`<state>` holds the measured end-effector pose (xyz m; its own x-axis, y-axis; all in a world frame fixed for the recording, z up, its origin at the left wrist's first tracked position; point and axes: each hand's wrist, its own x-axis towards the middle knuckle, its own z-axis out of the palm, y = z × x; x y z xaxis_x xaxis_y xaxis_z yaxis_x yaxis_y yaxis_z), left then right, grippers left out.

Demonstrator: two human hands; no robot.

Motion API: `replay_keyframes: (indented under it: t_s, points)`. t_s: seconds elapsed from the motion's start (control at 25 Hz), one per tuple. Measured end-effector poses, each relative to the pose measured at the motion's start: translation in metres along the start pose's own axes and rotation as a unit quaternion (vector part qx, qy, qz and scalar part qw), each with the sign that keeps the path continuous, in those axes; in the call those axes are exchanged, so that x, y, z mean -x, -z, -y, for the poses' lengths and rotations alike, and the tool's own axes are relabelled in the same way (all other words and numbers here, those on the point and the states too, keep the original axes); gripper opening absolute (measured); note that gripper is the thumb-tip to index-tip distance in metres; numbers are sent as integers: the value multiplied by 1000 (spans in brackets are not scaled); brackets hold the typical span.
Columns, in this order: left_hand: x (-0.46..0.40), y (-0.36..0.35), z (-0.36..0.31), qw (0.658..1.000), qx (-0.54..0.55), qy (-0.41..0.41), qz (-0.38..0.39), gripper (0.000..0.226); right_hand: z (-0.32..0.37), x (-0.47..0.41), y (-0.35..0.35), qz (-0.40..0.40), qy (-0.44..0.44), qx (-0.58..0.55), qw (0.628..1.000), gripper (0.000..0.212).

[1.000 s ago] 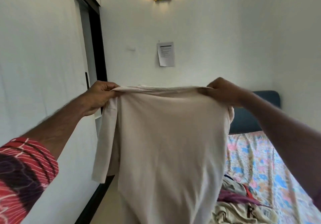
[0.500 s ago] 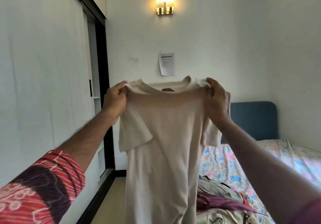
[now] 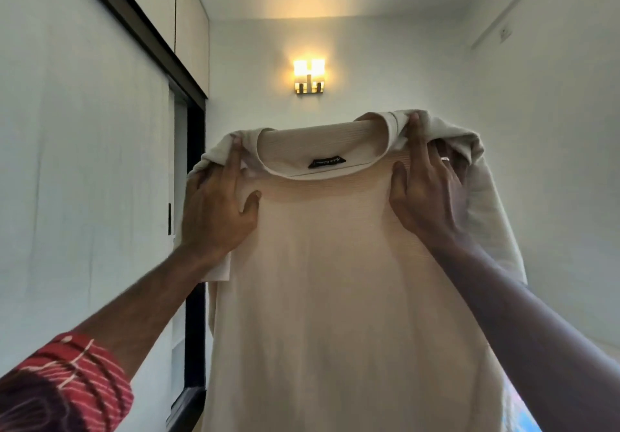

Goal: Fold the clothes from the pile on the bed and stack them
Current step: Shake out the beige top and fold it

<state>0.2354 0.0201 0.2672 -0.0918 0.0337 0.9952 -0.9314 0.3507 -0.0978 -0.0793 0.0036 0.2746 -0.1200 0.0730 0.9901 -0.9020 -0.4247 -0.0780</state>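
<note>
So the cream t-shirt (image 3: pixel 335 280) is way higher now than half a second ago, neck label facing the camera, and the bed has dropped almost out of view. Left hand (image 3: pixel 218 210) and right hand (image 3: pixel 426 203) each have a narrow grip pinching a shoulder, sleeves flopping behind. Looks like it's being squared up mid-air before the first fold, nothing stacked yet

Black neck label (image 3: pixel 326 162) inside cream T-shirt (image 3: pixel 335 280): pale script, illegible.
</note>
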Motion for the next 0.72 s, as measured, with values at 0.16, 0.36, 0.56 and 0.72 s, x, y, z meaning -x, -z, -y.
replay_keyframes:
  t_s: [0.16,0.36,0.56,0.72]
  points:
    - [-41,41,-20,993,-7,-56,-99,44,6,-37,55,-51,-1,79,996,49]
    - [-88,56,-39,985,35,78,-151,20,6,-72,97,-78,20,153,985,32]
    - [-41,4,-8,980,75,161,87,24,-30,-10,75,9,-16,179,984,25]
    - [127,-73,18,877,114,259,389,23,-96,157,23,185,-104,129,969,18]
